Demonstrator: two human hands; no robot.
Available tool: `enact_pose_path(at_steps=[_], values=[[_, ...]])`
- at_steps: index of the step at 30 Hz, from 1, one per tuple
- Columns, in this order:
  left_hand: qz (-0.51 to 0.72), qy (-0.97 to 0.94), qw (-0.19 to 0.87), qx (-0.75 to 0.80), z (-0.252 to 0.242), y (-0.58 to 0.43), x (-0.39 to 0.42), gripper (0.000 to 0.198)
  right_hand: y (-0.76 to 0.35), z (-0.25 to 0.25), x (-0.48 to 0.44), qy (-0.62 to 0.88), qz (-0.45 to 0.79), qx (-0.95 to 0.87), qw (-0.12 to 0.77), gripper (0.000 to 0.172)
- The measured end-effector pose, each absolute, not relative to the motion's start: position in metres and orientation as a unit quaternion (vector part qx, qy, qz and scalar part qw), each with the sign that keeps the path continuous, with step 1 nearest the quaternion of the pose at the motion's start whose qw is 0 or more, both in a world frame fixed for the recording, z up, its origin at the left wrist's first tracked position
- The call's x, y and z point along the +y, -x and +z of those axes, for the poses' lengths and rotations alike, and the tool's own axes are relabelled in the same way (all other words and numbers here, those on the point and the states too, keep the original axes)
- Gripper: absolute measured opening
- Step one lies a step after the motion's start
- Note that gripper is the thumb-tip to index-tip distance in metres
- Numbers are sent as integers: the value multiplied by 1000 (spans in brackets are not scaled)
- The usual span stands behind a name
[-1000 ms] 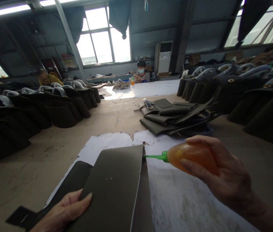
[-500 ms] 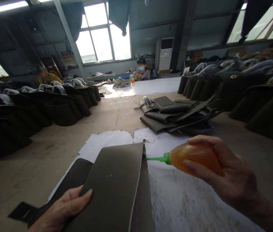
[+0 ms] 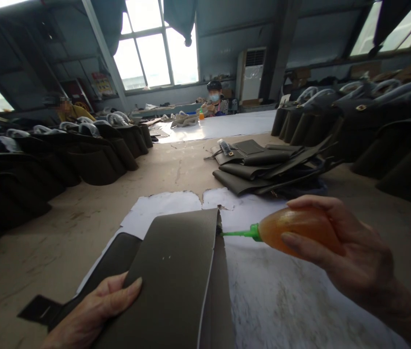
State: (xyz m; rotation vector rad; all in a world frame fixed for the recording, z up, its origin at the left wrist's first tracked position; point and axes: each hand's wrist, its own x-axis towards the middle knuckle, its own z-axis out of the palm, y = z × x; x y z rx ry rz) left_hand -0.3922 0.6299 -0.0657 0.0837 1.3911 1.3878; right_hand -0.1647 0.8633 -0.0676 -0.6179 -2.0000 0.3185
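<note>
The right hand (image 3: 351,257) has its fingers curled around the belly of an orange squeeze bottle (image 3: 296,232), thumb pressed along the near side. The green nozzle juts out beyond the fingertips to the far right corner of an olive leather panel (image 3: 176,276). Whether the tip actually touches that edge is hard to tell.

The left hand (image 3: 96,315) grips the panel's near left side. Its thumb lies flat on top, and the other 4 fingers are hidden underneath. The panel is propped up, rising away from that thumb over white paper (image 3: 281,300).

A hard squeeze could flood the edge and spill onto the panel's face. If the left thumb slips, the panel could drop away from the nozzle. A stack of cut pieces (image 3: 263,167) lies well beyond the right fingers.
</note>
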Motion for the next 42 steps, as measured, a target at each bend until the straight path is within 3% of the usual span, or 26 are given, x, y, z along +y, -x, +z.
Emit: enact_pose_path(at_steps=[12, 17, 27, 37, 42], values=[[583, -9, 544, 603, -63, 391, 629, 38, 161, -67, 857, 272, 188, -825, 458, 34], [596, 1, 533, 600, -59, 388, 630, 30, 158, -68, 853, 282, 213, -824, 443, 33], [594, -34, 573, 563, -66, 396, 627, 31, 148, -64, 840, 292, 250, -822, 420, 28], [601, -46, 555, 574, -57, 389, 631, 30, 138, -59, 829, 300, 182, -840, 415, 30], [600, -47, 538, 590, -56, 386, 630, 23, 145, -65, 836, 302, 208, -828, 424, 33]])
